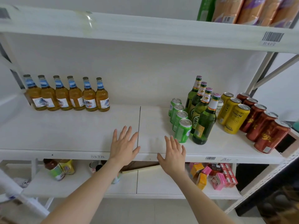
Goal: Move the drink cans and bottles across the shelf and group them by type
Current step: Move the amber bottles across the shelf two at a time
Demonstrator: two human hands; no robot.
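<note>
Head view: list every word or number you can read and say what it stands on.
"KRON" (second letter unsure): the front yellow can.
"SID", cut off: the white can behind the green bottles.
"1357", then unclear marks: handwritten on the shelf edge.
Too blurred to read: labels on the amber bottles and green bottles, print on the red cans, and the upper barcode tag.

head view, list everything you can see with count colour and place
amber bottles: 6, amber, middle shelf back left
green cans: 4, green, right of centre
green bottles: 4, green, beside green cans
white can: 1, white, behind green bottles
yellow cans: 3, yellow, right of bottles
red cans: 5, red, far right
wrapped packs: several, orange-purple, top shelf
small cartons: several, pink and orange, bottom shelf
hands: left hand and right hand, 2, bare, open over middle shelf front
</note>
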